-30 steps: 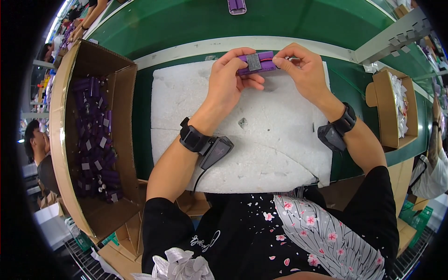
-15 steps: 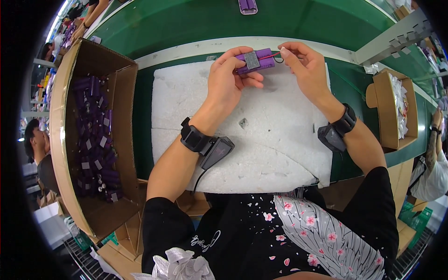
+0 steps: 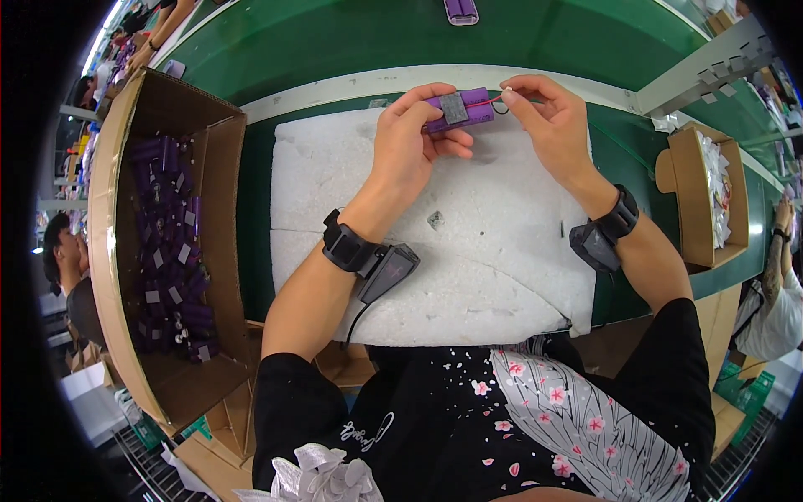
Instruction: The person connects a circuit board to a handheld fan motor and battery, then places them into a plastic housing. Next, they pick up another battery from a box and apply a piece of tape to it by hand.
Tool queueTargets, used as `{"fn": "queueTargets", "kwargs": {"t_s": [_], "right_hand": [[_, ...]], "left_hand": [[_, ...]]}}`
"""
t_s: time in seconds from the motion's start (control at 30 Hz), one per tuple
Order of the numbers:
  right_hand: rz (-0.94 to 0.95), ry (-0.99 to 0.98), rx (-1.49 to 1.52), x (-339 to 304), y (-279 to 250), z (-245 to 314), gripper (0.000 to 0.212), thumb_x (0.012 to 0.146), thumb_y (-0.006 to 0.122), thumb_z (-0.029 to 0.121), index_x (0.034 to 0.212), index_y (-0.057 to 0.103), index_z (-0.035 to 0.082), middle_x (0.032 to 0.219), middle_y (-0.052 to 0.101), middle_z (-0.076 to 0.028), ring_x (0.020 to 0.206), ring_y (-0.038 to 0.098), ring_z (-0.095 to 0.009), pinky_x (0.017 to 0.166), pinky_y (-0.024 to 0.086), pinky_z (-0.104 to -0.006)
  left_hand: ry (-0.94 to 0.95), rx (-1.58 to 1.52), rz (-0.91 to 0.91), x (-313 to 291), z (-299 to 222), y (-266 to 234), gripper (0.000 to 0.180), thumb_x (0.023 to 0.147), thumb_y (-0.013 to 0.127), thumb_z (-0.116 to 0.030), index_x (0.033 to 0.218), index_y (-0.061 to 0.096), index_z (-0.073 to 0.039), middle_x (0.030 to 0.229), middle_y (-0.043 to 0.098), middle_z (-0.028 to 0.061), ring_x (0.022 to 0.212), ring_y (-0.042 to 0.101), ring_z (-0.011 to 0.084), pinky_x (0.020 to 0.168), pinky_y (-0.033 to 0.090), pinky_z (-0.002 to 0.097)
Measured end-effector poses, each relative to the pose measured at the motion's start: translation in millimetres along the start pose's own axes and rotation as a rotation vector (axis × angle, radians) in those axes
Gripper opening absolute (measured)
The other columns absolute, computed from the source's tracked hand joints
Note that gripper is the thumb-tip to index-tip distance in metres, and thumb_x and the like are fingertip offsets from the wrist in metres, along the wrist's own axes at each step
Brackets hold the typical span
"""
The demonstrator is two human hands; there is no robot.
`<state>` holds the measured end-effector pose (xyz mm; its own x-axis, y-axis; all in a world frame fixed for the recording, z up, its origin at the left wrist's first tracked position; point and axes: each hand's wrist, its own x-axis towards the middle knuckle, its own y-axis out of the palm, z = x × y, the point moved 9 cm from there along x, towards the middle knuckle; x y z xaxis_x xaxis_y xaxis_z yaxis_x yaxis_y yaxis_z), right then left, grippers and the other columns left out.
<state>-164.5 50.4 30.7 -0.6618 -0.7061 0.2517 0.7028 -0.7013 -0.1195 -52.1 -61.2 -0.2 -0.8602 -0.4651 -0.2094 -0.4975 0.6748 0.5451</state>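
Observation:
My left hand (image 3: 416, 125) grips a purple battery pack (image 3: 477, 114) between thumb and fingers, above the far part of a white foam board (image 3: 468, 226). A grey pad (image 3: 453, 108) lies across the pack's top face. From the pack's right end run a red and a black wire (image 3: 497, 100). My right hand (image 3: 539, 113) pinches a small white connector (image 3: 508, 90) at the end of these wires, between thumb and forefinger. Its other fingers are curled.
A tall cardboard box (image 3: 226, 251) on the left holds several purple battery packs (image 3: 167, 226). At the right stands a smaller box (image 3: 694, 201) with white parts. Another purple pack (image 3: 461, 10) lies on the green belt (image 3: 335, 42). A grey metal post (image 3: 703, 71) rises at the far right.
The pack on the belt has shifted slightly to the right. Both my hands stay almost in place, and the red wire now lies a little further over the pack.

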Motion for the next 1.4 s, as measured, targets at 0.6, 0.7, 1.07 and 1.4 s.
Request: {"fn": "queueTargets", "kwargs": {"t_s": [0.6,0.7,1.07,1.4], "right_hand": [[0.033,0.007,-0.036,0.3,1.7,0.6,0.013,0.080,0.065,0.005,0.091,0.062,-0.002,0.083,0.061,-0.002,0.073,0.053,-0.006,0.063,0.041,-0.0188],[0.048,0.011,-0.041,0.4,2.5,-0.8,0.012,0.079,0.065,0.005,0.089,0.063,-0.002,0.084,0.061,-0.002,0.074,0.053,-0.006,0.065,0.041,-0.0192],[0.099,0.037,-0.021,1.5,6.7,-5.1,0.012,0.080,0.064,0.006,0.090,0.064,-0.001,0.085,0.061,-0.002,0.073,0.053,-0.006,0.067,0.042,-0.0191],[0.047,0.012,-0.013,0.0,4.6,0.9,0.016,0.083,0.062,0.010,0.094,0.065,0.000,0.079,0.059,0.002,0.069,0.048,-0.003,0.059,0.036,-0.0170]], "left_hand": [[-0.011,0.003,0.020,-0.3,0.6,0.3,0.031,0.081,0.037,-0.004,0.107,0.049,0.007,0.089,0.058,0.0182,0.060,0.062,0.0229,0.053,0.056,0.0332],[-0.015,0.006,0.026,-0.1,0.7,1.3,0.031,0.081,0.037,-0.004,0.107,0.049,0.007,0.089,0.058,0.0184,0.060,0.062,0.0229,0.053,0.056,0.0331],[-0.021,-0.006,0.034,0.0,0.8,0.5,0.030,0.080,0.037,-0.003,0.106,0.050,0.006,0.089,0.058,0.0189,0.059,0.062,0.0232,0.053,0.056,0.0332],[-0.013,-0.001,0.006,-0.3,-0.1,-0.4,0.031,0.080,0.036,-0.004,0.106,0.050,0.006,0.089,0.057,0.0187,0.059,0.062,0.0239,0.053,0.056,0.0342]]}}
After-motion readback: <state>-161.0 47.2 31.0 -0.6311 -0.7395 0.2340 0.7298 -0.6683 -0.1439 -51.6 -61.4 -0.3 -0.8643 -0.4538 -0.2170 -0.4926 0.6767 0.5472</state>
